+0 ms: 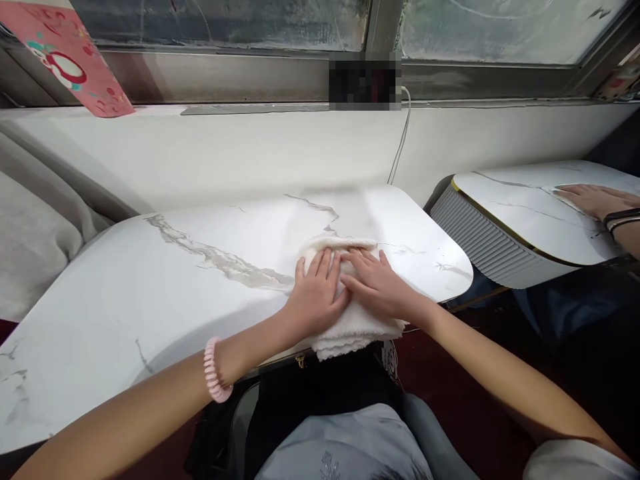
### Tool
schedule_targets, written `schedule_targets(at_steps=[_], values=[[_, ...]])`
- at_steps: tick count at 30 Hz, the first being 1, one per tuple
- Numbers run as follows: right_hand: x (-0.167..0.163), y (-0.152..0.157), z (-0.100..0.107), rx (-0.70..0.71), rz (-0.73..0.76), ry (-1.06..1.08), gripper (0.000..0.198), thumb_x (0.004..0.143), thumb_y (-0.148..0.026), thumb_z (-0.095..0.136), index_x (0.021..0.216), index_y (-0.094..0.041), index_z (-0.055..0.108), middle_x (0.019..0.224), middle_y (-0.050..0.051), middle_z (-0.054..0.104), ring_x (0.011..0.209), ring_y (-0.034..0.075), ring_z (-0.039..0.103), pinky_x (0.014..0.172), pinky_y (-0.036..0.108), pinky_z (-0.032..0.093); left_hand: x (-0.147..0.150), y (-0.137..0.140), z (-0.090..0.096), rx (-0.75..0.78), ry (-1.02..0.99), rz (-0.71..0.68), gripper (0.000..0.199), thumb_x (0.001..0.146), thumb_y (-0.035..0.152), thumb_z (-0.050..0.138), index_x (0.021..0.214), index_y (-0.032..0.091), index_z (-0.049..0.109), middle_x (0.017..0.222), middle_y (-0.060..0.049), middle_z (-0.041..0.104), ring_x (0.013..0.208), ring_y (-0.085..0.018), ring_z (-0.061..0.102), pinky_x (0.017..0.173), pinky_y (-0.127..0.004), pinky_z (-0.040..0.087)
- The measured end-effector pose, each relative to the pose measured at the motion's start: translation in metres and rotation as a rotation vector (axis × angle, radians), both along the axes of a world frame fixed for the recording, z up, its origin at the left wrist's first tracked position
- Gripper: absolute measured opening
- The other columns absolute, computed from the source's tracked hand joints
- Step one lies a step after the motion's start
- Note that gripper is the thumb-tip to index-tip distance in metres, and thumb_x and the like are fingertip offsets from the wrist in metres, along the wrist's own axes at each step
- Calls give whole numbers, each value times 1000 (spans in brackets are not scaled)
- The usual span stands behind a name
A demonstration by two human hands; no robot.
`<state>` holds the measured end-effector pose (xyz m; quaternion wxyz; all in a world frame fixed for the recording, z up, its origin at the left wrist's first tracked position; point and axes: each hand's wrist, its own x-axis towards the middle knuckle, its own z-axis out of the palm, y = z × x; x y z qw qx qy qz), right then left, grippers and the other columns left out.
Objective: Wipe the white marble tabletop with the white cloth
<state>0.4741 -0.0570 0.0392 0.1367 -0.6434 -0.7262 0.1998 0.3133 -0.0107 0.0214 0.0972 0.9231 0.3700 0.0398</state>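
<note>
A folded white towel [357,323] lies on the marble-patterned white table [150,280], its near edge hanging over the table's front. My left hand [317,293] rests flat on the towel's left part, fingers stretched out and pointing away from me. On that wrist is a pink coiled band [216,370]. My right hand [377,283] lies on the towel's right part with its fingers spread, the tips close to the far fold. Both palms press down from above, and neither hand grips the cloth.
At the right, another person's hand [583,199] lies on a second marble-patterned table [515,200] with ribbed sides. Behind is a white wall [250,147] below a window, with a white cable [403,137] hanging down. A grey curtain [35,240] touches the left side.
</note>
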Motion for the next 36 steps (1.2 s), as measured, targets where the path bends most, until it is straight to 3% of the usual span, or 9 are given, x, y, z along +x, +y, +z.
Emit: schedule_targets(at_steps=[4, 11, 21, 26, 30, 36], values=[[-10, 8, -11, 55, -43, -59, 66, 97, -59, 25, 154, -24, 22, 159, 12, 26, 148, 35, 16, 116, 67, 5, 1, 6, -9, 55, -36, -9, 67, 96, 41, 29, 152, 4, 25, 159, -19, 23, 149, -31, 17, 117, -61, 12], [13, 47, -25, 192, -33, -110, 60, 98, -55, 27, 149, -25, 32, 155, 11, 35, 144, 32, 26, 118, 63, 12, 27, 38, -17, 137, -83, 48, 64, 94, 39, 33, 150, 8, 32, 156, -19, 31, 147, -32, 23, 117, -62, 13], [100, 188, -33, 224, -120, 34, 53, 100, -45, 24, 142, -20, 45, 151, 8, 42, 141, 28, 32, 116, 60, 12, 121, 165, -15, 97, -130, 157, 61, 98, 44, 28, 149, 12, 34, 156, -15, 33, 147, -28, 24, 119, -57, 10], [132, 235, -36, 277, -150, 3, 50, 99, -42, 27, 139, -22, 49, 148, 8, 47, 138, 28, 37, 114, 59, 19, 147, 212, -16, 112, -212, 133, 55, 98, 42, 28, 145, 16, 40, 152, -11, 42, 142, -25, 32, 119, -56, 13], [139, 244, -38, 311, -123, -32, 47, 97, -40, 31, 136, -22, 52, 143, 8, 52, 134, 29, 42, 112, 56, 26, 151, 219, -16, 135, -218, 153, 52, 98, 41, 27, 143, 18, 43, 150, -11, 44, 141, -24, 35, 119, -56, 15], [136, 224, -37, 317, -119, -44, 50, 97, -40, 30, 138, -20, 50, 147, 9, 49, 137, 28, 39, 115, 57, 20, 149, 196, -17, 131, -199, 176, 56, 98, 41, 26, 146, 15, 39, 154, -14, 37, 145, -25, 28, 119, -56, 12]])
